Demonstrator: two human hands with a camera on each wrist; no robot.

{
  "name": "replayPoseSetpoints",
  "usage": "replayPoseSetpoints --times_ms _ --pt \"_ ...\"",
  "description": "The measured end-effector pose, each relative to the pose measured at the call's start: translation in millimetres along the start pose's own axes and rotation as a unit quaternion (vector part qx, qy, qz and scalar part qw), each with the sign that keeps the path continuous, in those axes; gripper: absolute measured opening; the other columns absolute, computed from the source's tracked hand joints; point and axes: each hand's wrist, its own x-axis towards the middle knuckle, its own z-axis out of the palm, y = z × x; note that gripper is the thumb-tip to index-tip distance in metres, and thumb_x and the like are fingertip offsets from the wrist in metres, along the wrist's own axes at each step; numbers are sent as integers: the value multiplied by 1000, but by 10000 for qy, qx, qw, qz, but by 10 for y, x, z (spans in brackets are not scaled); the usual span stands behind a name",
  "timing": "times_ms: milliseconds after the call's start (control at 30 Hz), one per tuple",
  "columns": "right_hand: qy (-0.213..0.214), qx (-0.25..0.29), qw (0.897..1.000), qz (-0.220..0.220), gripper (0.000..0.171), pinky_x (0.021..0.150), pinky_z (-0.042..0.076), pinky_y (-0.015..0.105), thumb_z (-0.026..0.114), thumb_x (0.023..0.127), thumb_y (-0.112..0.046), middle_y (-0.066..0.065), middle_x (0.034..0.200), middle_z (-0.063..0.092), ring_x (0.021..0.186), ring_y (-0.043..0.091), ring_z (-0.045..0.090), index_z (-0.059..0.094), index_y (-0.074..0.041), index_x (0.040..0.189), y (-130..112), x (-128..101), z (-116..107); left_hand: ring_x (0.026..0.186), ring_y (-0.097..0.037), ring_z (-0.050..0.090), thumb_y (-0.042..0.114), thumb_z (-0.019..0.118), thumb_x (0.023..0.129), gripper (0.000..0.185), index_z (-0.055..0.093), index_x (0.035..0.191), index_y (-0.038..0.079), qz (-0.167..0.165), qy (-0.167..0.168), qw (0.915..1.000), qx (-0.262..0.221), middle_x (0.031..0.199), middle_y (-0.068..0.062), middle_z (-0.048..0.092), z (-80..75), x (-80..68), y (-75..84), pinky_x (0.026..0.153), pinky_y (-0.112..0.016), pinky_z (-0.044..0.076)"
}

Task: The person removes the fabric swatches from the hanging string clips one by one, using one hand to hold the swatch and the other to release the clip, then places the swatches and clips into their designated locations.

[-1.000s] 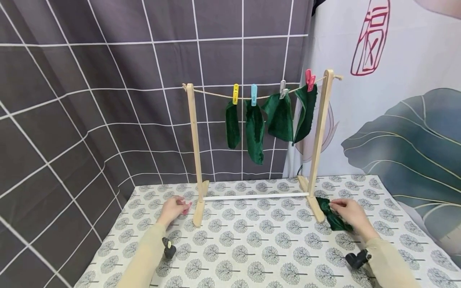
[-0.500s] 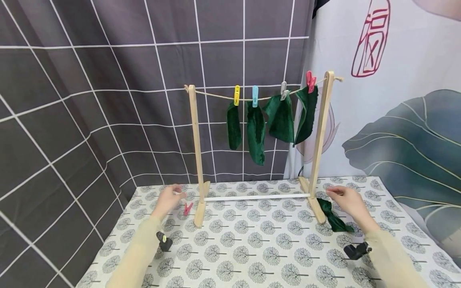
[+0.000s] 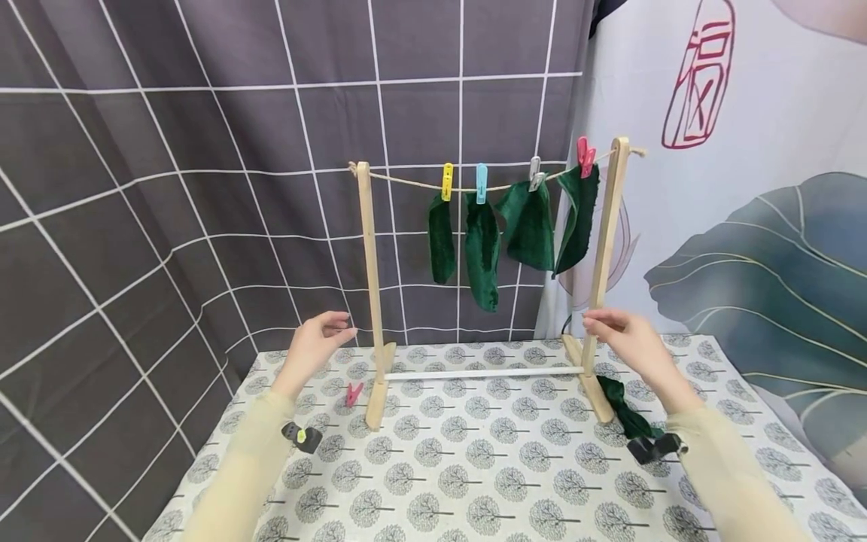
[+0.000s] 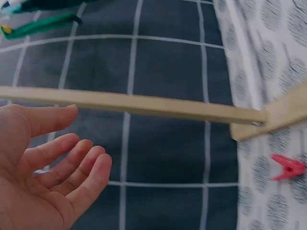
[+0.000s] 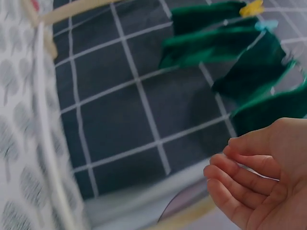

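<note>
My left hand (image 3: 316, 348) is raised beside the left post of a small wooden drying rack (image 3: 371, 263), fingers loosely bent with nothing between them. Below it a pink clothespin (image 3: 354, 394) lies on the table. My right hand (image 3: 630, 342) is up at the right post, holding nothing, its fingers relaxed. Near that post's foot lies a bunched green cloth (image 3: 626, 406). From the rack's string hang several dark green cloths (image 3: 482, 252), held by a yellow clothespin (image 3: 447, 182), a blue clothespin (image 3: 482, 184), a grey clothespin (image 3: 536, 174) and a red clothespin (image 3: 585, 156).
A white crossbar (image 3: 484, 373) joins the rack's feet. The tablecloth (image 3: 460, 482) has a tree print. Behind stand a dark grid-patterned curtain (image 3: 223, 188) and a pale curtain (image 3: 759, 188) with a leaf print. Each wrist wears a small black camera.
My left hand has let go of the pink clothespin, which now lies on the table. My right hand has left the bunched green cloth. Both hands have risen, the right one also moving leftward.
</note>
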Motion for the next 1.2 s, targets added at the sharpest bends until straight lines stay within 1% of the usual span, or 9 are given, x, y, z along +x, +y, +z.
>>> replayPoseSetpoints --times_ms 133,333,500,567,700,800,900,1100,1200 --pt "-76 173 9998 -81 48 85 51 30 55 104 -40 20 121 69 106 30 67 63 -3 134 -223 35 -37 102 -34 70 20 72 94 38 66 127 2 237 61 9997 -51 114 -18 71 -56 3 177 88 -49 54" --pt "-183 506 9984 -175 48 93 52 34 57 103 -42 16 126 68 106 18 67 63 -6 135 -508 74 -21 104 -34 69 22 71 95 39 65 129 4 428 143 9988 -193 115 -16 71 -128 13 387 89 -49 54" --pt "-201 660 9971 -331 43 87 52 21 58 103 -39 13 122 71 99 4 67 65 -7 131 -645 149 54 106 -32 69 23 73 94 39 66 128 5 575 188 9980 -191 113 -13 72 -150 72 520 88 -48 54" --pt "-218 718 9965 -363 43 88 52 22 59 103 -40 12 122 71 102 7 68 66 -8 131 -690 192 95 107 -31 69 23 73 94 38 67 127 4 659 215 9973 -236 112 -12 73 -147 113 577 87 -47 54" --pt "-235 872 9947 -499 41 93 55 32 59 103 -36 14 121 71 107 22 69 66 -7 130 -793 286 187 105 -30 69 19 74 93 36 68 125 3 882 330 9944 -472 111 -13 73 -162 203 720 86 -46 54" --pt "-294 1124 9912 -629 38 90 56 29 59 104 -29 18 121 70 110 31 68 65 -2 130 -880 344 255 104 -30 70 17 74 93 36 68 125 2 1064 418 9910 -692 112 -14 73 -201 251 853 87 -45 54" --pt "-401 1370 9873 -694 36 90 56 26 59 104 -22 20 122 69 111 32 68 64 1 130 -940 410 321 105 -29 70 18 74 93 36 68 125 2 1164 484 9879 -898 113 -14 72 -254 296 994 89 -44 55" --pt "-524 1353 9871 -673 35 97 54 41 59 104 -22 19 123 69 111 31 68 64 0 132 -1042 523 440 105 -24 69 17 74 93 35 68 125 2 1517 784 9772 -1258 115 -12 72 -380 372 1237 93 -34 53" --pt "-512 1419 9858 -733 34 95 55 39 60 103 -19 19 123 69 110 31 69 65 0 131 -1099 554 488 105 -22 69 15 74 93 33 69 123 2 1686 919 9700 -1489 114 -12 72 -428 392 1328 94 -31 52"
